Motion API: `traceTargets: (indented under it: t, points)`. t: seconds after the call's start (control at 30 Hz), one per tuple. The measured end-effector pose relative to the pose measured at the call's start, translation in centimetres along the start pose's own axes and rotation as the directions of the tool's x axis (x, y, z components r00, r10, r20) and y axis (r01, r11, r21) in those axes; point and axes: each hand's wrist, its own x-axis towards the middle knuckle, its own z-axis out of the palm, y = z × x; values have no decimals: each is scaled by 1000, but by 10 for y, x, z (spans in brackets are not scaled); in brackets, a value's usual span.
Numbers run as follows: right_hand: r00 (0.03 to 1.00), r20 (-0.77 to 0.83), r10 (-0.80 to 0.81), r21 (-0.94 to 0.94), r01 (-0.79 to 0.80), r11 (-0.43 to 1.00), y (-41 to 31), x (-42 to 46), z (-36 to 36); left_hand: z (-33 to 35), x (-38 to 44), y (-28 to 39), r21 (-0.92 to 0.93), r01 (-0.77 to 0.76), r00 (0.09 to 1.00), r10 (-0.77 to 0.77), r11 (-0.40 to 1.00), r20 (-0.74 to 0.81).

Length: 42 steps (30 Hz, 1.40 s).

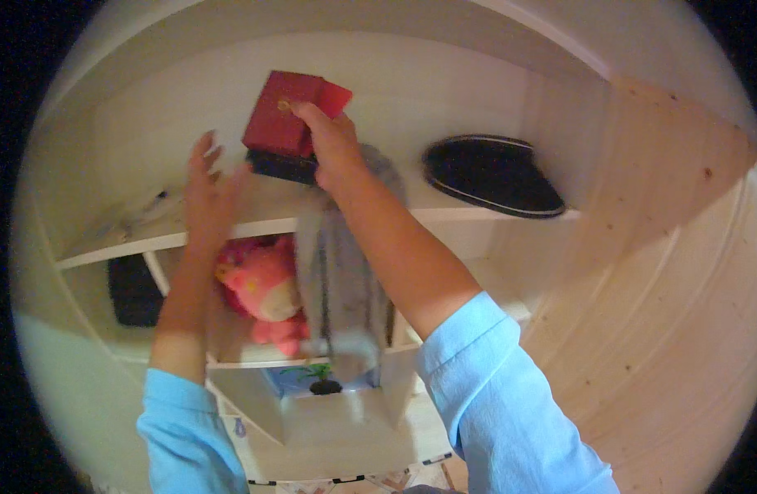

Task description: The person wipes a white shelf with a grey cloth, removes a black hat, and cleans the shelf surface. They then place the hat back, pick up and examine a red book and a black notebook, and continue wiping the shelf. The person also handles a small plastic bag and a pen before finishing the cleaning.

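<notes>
My right hand (336,143) grips a small stack of boxes above a cream shelf. Uppermost is a dark red box (279,114) with a small gold mark, and my thumb presses on its face. Below it shows a black box (281,167). A brighter red flap or card (336,99) sticks out past its right side. My left hand (210,185) is raised to the left of the stack, blurred, with fingers apart and nothing in it. A grey cloth (344,272) hangs over the shelf's front edge beneath my right forearm.
A black oval object with a pale rim (493,176) rests on the shelf at right. Small blurred items (147,207) lie at left. Lower compartments hold a pink plush toy (264,284), a dark object (134,290) and a potted plant (323,380). A wooden panel (650,247) stands at right.
</notes>
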Motion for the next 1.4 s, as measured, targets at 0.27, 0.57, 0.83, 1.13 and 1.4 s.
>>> traceTargets:
  t: [0.27, 0.57, 0.83, 1.13, 1.4]
  points:
    - [988, -25, 152, -306, -152, 940, -195, -68, -77, 8, -4, 1, 60, -72, 997, 70, 996, 43]
    - [895, -439, 82, -409, -280, 868, -255, -208, -181, 101, -51, 94, 380, -634, 766, 475, 674, 433]
    - [861, -493, 127, -324, -317, 891, -236, -276, -196, 108, -36, 79, 507, -334, 766, -85, 794, 637]
    - [854, -516, 63, -263, -228, 938, -174, -289, -187, 97, -101, 126, 286, -431, 897, 372, 856, 240]
    - [888, -455, -62, -411, -148, 899, -94, -268, -134, 119, -167, 182, 123, -582, 783, 515, 804, 348]
